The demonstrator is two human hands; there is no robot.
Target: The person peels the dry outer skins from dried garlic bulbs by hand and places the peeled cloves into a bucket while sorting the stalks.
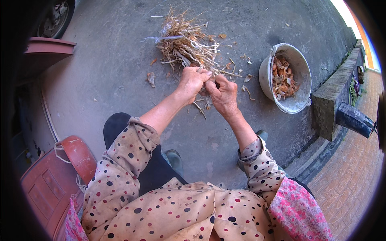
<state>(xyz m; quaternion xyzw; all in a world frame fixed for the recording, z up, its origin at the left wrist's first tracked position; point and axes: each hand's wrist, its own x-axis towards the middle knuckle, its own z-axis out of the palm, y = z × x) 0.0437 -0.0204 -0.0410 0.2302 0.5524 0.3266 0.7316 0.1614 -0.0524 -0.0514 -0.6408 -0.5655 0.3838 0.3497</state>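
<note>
A tied bundle of dried stalks [184, 39], with pale plastic strip [173, 38] around it, lies on the concrete floor beyond my hands. My left hand [194, 79] grips the near end of the stalks, where a bit of brownish bulb shows. Close beside it, my right hand [221, 92] has its fingers curled and pinches at the same spot. What sits between the fingertips is mostly hidden, perhaps a small dry bulb. To the right stands a whitish bucket [285, 78], partly filled with orange-brown bulbs and papery skins [283, 78], which look like shallots or small onions.
Loose skins [150, 79] and stalk bits [247, 78] are scattered on the concrete floor [126, 69]. A low concrete ledge [334, 87] runs along the right, a dark box-shaped object [354, 119] against it. At left are a wheel [57, 18] and a red plastic object [80, 158] with rope.
</note>
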